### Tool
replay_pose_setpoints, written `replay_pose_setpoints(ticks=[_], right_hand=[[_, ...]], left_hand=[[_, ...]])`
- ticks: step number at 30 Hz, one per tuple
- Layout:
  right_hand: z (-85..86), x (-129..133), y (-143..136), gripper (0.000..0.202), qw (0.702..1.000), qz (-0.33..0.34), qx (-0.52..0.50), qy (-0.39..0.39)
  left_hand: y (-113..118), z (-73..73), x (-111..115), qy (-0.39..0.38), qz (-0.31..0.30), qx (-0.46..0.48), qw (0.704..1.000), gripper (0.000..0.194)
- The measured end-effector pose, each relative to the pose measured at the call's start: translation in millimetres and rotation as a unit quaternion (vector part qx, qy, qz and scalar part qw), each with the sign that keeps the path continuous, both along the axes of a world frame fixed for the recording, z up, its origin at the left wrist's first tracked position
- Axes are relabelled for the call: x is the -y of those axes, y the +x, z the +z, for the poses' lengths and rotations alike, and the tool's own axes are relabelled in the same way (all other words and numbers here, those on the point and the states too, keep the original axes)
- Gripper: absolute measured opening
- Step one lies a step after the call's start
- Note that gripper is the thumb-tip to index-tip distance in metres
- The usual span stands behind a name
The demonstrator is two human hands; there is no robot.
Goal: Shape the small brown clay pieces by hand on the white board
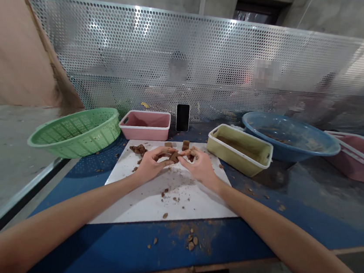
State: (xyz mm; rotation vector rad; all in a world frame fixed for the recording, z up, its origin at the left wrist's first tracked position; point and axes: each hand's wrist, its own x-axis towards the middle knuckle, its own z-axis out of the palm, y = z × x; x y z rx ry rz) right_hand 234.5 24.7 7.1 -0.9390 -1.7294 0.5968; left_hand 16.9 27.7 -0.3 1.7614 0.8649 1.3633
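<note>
Between my two hands, over the white sheet (pixel 141 202), is a small brown clay-like piece (pixel 175 156). My left hand (pixel 152 164) pinches its left side with thumb and fingers. On its right side, the fingertips of my right hand (pixel 198 164) close on the same piece. Just beyond the hands stands a brown block (pixel 185 145), with a flatter brown piece (pixel 168 144) to its left. A dark brown lump (pixel 138 149) lies left of my left hand. Crumbs (pixel 177 197) are scattered on the sheet below the hands.
A green basket (pixel 77 129) and a pink bin (pixel 147 126) stand at the left. A phone (pixel 182 118) leans upright behind the sheet. At the right are a yellow-green bin (pixel 237 154), a blue basin (pixel 293 140) and pink bins (pixel 359 163). A perforated metal panel (pixel 212 48) closes off the back.
</note>
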Motion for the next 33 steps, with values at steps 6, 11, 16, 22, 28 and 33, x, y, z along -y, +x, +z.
replay_pose_setpoints(ticks=[6, 11, 16, 22, 28, 33], right_hand=[[-2.7, -2, 0, 0.018, 1.000, 0.003, 0.010, 0.011], [-1.7, -2, 1, 0.019, 1.000, 0.011, 0.014, 0.009], [3.8, 2, 5, 0.020, 0.996, 0.022, 0.050, 0.069], [-0.6, 4, 8, 0.024, 0.976, -0.008, 0.147, 0.158], [-7.8, 1, 8, 0.021, 0.966, -0.025, 0.182, 0.183], [-6.1, 2, 7, 0.020, 0.954, -0.046, 0.202, 0.218]], left_hand=[[0, 0.5, 0, -0.003, -0.002, -0.011, 1.000, 0.041], [0, -0.7, 0, -0.002, 0.003, -0.004, 1.000, 0.041], [0, -1.9, -2, -0.015, -0.011, 0.036, 0.999, 0.044], [-1, 0.2, 0, -0.025, -0.025, 0.039, 0.999, 0.047], [0, 2.4, 3, -0.020, -0.029, 0.034, 0.999, 0.046], [-1, 0.4, 1, -0.013, -0.027, 0.020, 0.999, 0.047]])
